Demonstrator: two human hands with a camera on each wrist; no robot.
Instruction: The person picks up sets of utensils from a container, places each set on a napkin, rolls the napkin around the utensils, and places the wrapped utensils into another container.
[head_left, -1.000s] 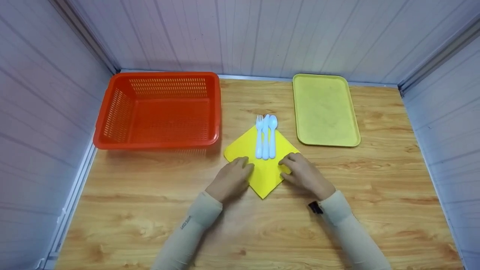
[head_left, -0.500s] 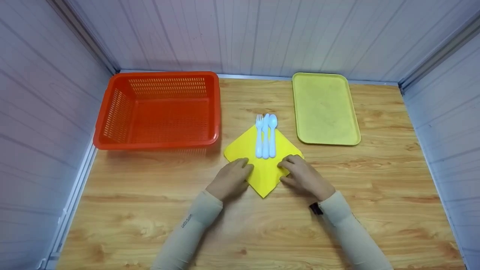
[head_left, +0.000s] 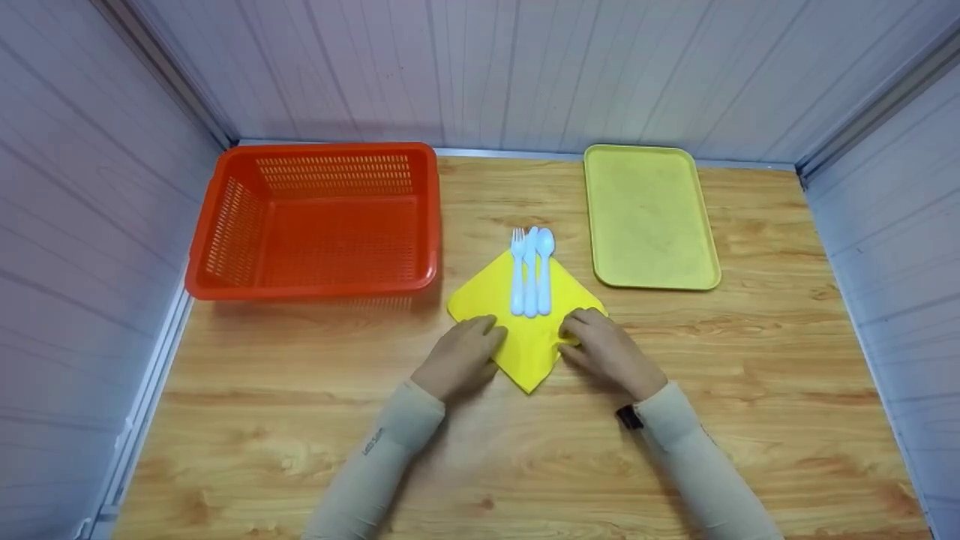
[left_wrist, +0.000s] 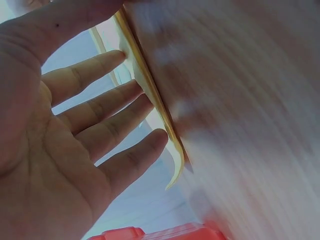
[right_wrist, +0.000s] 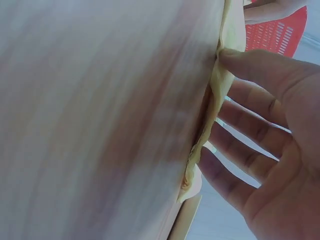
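Note:
A yellow napkin (head_left: 526, 349) lies cornerwise on the wooden table. On its upper half rest a light blue fork (head_left: 517, 274), knife (head_left: 531, 277) and spoon (head_left: 545, 270), side by side with handles towards me. My left hand (head_left: 461, 356) rests its fingertips on the napkin's lower left side, with the fingers (left_wrist: 107, 125) fairly straight and spread in the left wrist view. At the lower right side my right hand (head_left: 607, 352) pinches a small fold of napkin between thumb and fingers. In the right wrist view its thumb (right_wrist: 250, 62) meets the wrinkled napkin edge (right_wrist: 212, 100).
An orange-red plastic basket (head_left: 311, 289) with slotted walls stands at the back left. At the back right lies a pale yellow tray (head_left: 651, 217). White panel walls (head_left: 480, 75) bound the table (head_left: 300, 450) at the back and sides.
My right thumb and fingers have drawn together, and a small fold of napkin has risen between them. The napkin's near corner has shifted slightly. My left hand stays in place.

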